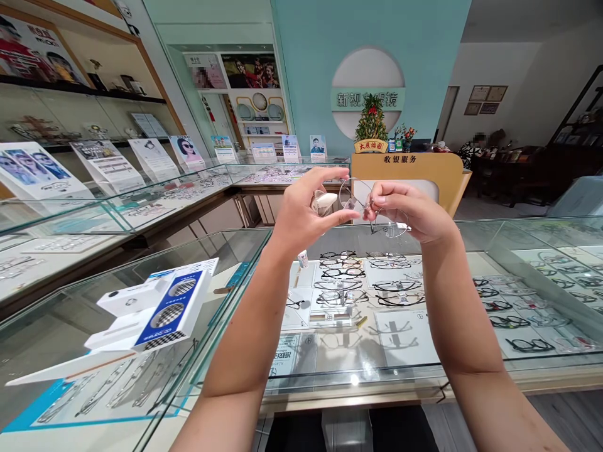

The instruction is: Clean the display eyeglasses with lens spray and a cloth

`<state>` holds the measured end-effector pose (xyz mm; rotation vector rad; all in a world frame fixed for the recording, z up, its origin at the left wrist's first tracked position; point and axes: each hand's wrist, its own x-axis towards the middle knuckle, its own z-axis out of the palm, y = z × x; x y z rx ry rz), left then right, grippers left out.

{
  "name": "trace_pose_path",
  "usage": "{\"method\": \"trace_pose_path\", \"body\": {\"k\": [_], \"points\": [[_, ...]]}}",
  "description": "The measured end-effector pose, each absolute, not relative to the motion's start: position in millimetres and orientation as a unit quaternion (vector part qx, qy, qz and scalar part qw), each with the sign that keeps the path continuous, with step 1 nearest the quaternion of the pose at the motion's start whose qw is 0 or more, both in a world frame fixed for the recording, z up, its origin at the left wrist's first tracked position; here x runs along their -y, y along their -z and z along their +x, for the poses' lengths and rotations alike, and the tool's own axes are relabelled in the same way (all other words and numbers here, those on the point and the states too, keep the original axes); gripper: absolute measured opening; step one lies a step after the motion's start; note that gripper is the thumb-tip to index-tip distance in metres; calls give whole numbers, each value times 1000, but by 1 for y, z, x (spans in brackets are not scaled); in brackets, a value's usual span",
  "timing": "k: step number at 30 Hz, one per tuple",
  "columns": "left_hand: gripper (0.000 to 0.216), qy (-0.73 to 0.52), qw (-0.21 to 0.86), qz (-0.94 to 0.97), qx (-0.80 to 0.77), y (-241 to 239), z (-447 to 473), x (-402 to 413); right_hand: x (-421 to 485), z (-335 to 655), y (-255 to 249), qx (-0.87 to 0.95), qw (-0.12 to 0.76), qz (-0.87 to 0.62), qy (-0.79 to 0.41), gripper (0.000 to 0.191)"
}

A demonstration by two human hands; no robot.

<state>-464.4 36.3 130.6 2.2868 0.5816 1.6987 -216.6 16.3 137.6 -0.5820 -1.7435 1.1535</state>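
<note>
Thin metal-rimmed eyeglasses with clear round lenses are held up in front of me, above the glass counter. My right hand pinches the frame near its middle, fingers closed on it. At the other lens, my left hand has its thumb and index finger apart, one near the upper rim and one near the lower. Whether those fingertips touch the rim I cannot tell. A white crumpled piece, like a cloth or tissue, is tucked in my left palm under the curled fingers.
Below my hands, a glass display case holds rows of eyeglasses. A white and blue cardboard display stands on the left counter. Beyond are a yellow cashier desk and a potted plant. A person sits far back right.
</note>
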Motion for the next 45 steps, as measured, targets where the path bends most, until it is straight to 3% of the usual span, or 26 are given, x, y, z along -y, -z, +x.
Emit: {"method": "trace_pose_path", "body": {"k": [7, 13, 18, 29, 34, 45], "points": [[56, -564, 91, 802, -176, -131, -467, -36, -12, -217, -138, 722, 454, -233, -468, 27], [50, -626, 83, 759, -157, -129, -466, -31, -3, -222, -147, 700, 519, -238, -429, 60], [59, -715, 60, 676, -168, -132, -465, -26, 5, -224, -148, 681, 619, -230, -316, 51], [71, -748, 6, 635, -192, -131, -469, -40, 6, -236, -140, 724, 649, -235, 6, 45], [66, -740, -8, 642, -200, -130, -471, -38, 8, -237, -142, 711, 667, -220, 27, 36], [65, -727, -19, 650, -222, -133, -474, -28, 5, -233, -139, 716, 636, -288, 21, 39]]}}
